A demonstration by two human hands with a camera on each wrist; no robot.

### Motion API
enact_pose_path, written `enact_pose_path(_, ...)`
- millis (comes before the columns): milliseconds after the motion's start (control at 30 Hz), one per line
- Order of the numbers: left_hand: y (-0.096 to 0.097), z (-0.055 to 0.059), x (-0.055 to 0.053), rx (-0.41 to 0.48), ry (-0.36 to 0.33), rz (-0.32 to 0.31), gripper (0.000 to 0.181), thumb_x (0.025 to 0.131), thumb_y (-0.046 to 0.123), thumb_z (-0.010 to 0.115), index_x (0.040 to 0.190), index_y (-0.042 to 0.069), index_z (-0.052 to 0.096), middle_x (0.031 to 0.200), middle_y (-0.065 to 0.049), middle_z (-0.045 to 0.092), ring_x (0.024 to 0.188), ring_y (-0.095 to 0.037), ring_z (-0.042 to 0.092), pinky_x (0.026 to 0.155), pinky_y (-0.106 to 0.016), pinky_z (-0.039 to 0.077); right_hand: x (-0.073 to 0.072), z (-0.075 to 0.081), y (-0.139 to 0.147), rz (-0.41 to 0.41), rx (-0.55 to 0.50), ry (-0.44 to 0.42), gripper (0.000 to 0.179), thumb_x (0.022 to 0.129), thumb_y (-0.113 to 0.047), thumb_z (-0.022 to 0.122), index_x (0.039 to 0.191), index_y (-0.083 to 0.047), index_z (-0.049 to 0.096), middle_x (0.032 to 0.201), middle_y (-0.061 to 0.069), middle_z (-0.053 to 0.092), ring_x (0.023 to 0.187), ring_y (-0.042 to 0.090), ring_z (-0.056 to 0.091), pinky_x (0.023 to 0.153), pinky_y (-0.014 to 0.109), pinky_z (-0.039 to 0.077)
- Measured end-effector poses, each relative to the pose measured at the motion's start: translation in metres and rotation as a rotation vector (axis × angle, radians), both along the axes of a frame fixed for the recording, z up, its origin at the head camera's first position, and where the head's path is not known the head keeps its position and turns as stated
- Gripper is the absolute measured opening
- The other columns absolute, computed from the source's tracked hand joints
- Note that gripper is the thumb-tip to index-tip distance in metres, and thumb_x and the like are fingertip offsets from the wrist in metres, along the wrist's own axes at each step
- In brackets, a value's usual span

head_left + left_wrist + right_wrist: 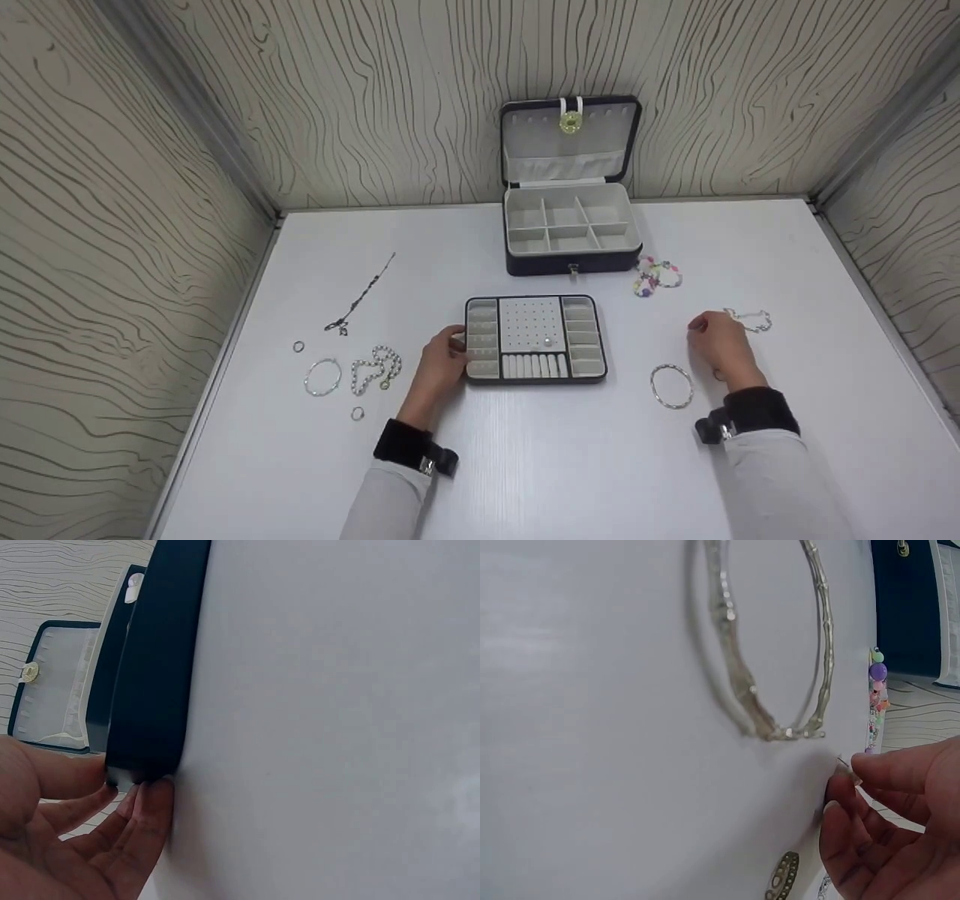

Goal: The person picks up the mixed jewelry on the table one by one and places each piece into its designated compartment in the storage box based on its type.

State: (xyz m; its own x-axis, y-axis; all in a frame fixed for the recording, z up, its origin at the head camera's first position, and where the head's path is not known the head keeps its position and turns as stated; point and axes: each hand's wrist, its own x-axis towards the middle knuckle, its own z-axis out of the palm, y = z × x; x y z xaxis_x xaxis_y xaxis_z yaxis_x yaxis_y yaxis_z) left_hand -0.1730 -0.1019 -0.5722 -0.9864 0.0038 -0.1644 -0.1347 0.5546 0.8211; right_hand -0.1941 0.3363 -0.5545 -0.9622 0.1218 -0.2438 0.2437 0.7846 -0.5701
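My left hand (439, 367) holds the left end of a dark-edged jewelry tray (534, 381), thumb and fingers at its corner in the left wrist view. The tray has side compartments, a perforated earring board with a pearl earring (547, 341) on it, and ring rolls. To the right, my right hand (724, 349) pinches a tiny earring between thumb and forefinger; its thin post (843, 762) shows in the right wrist view, the rest mostly hidden. A bamboo-shaped silver bangle (672, 386) lies beside this hand, and a patterned ring (782, 877) is below it.
Behind the tray stands an open jewelry box (574, 262) with a divided base. Colorful beaded jewelry (656, 276) and a silver chain (756, 321) lie at right. At left are a dark necklace (364, 294), a pearl strand (375, 367), another bangle (322, 377) and two rings (358, 413).
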Motion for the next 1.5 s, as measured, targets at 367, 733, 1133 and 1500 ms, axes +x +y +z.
enact_pose_path(367, 0.0, -0.001, -0.001, -0.001, 0.0, 0.003, 0.046, 0.086, -0.004, 0.063, 0.132, 0.001, 0.056, 0.097, -0.009, 0.064, 0.083, -0.02, 0.059, 0.073, -0.036, 0.051, 0.001, -0.003, 0.01, -0.088, -0.121, -0.036, 0.032, 0.103, -0.017, 0.045, 0.117, 0.011, 0.053, 0.09, 0.015, 0.064, 0.077, 0.021, 0.06, 0.063, 0.029, 0.048)
enact_pose_path(733, 0.001, -0.001, -0.001, 0.012, -0.029, 0.016, 0.047, 0.087, -0.004, 0.062, 0.133, 0.001, 0.055, 0.099, -0.009, 0.063, 0.084, -0.02, 0.059, 0.073, -0.036, 0.051, 0.003, -0.001, 0.006, -0.202, -0.34, -0.025, 0.034, 0.1, -0.012, 0.053, 0.123, 0.012, 0.052, 0.095, 0.014, 0.066, 0.076, 0.01, 0.065, 0.068, 0.023, 0.054)
enact_pose_path(1133, -0.001, 0.0, -0.001, 0.019, -0.009, -0.018, 0.047, 0.087, -0.005, 0.063, 0.134, 0.001, 0.054, 0.098, -0.01, 0.062, 0.083, -0.02, 0.06, 0.069, -0.034, 0.052, 0.006, 0.019, -0.04, -0.153, -0.576, 0.013, 0.038, 0.099, -0.011, 0.057, 0.127, 0.012, 0.048, 0.107, 0.016, 0.059, 0.087, 0.009, 0.066, 0.084, 0.026, 0.054)
enact_pose_path(1500, -0.002, -0.001, -0.001, 0.026, -0.006, -0.015, 0.047, 0.087, -0.004, 0.063, 0.134, 0.001, 0.054, 0.098, -0.009, 0.064, 0.083, -0.02, 0.06, 0.071, -0.035, 0.051, 0.006, 0.025, -0.098, -0.047, -0.809, 0.089, 0.034, 0.095, 0.0, 0.061, 0.121, 0.02, 0.053, 0.102, 0.014, 0.061, 0.082, 0.011, 0.067, 0.081, 0.027, 0.055)
